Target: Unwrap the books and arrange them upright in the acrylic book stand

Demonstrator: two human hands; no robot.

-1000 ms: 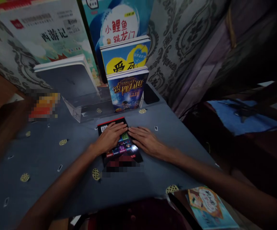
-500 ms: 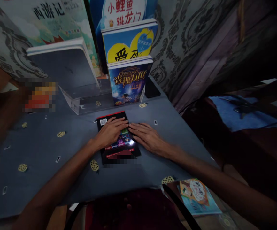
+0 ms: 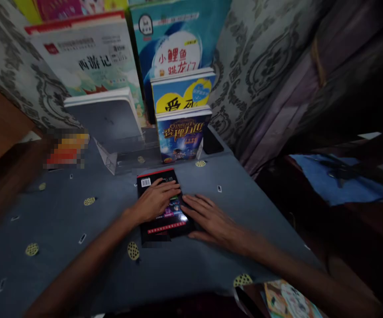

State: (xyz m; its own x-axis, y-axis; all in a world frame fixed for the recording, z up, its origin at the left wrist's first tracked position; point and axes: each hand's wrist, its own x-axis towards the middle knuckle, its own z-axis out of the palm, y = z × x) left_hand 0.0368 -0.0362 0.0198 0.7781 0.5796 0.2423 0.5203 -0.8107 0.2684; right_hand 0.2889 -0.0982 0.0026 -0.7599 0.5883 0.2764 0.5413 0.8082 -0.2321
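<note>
A black book (image 3: pixel 146 198) with a red top edge and a white barcode lies back cover up on the grey-blue tablecloth. My left hand (image 3: pixel 157 199) rests flat across its upper middle, fingers stretched out. At the book's right edge lies my right hand (image 3: pixel 207 217), its fingers extended and touching the cover's side. Both hands are open and grip nothing. Part of the cover is hidden under the left palm.
Behind the book, a clear acrylic stand (image 3: pixel 128 157) holds several upright books, a dark blue one (image 3: pixel 182 137) in front. A dark phone-like slab (image 3: pixel 213 143) lies right of it. Another book (image 3: pixel 290 300) is below the table's front edge. Blue cloth (image 3: pixel 340 179) lies at right.
The camera view has tilted up, so things appear lower. My right hand has slid down along the book's right edge; my left hand stays on the cover.
</note>
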